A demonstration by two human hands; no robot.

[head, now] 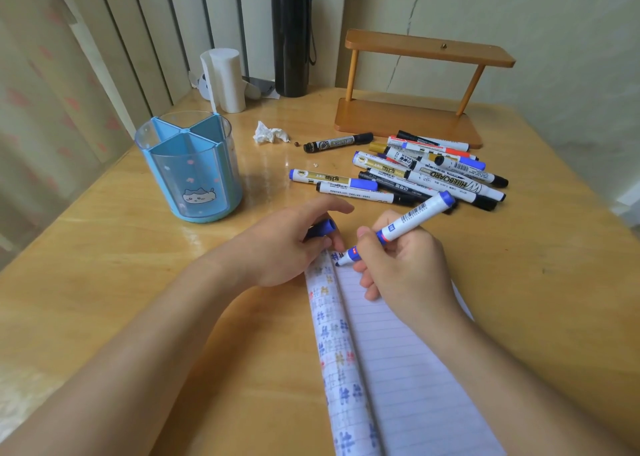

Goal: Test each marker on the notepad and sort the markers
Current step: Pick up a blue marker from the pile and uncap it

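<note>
The blue marker (410, 220) is in your right hand (408, 272), held like a pen, fingers curled round the barrel near the writing end. Its tip touches the top of the notepad (408, 369), just beside the fold, where fresh blue strokes show. The long axis runs slantwise: tip down and to the left on the paper, rear end raised up and to the right, toward the pile of markers (433, 175).

Your left hand (284, 247) holds the blue cap (323, 228) in curled fingers and rests at the notepad's top left corner, touching the turned-over page full of test marks.

So you look to be mid-test on this one. Next, I'd judge, you lift the tip, bring the cap to it along that same slanted line and press it on, then choose a compartment in the pen cup (188, 168), which stands well to the left on the surface (138, 282). The pile beyond the notepad suggests many tests remain.
</note>
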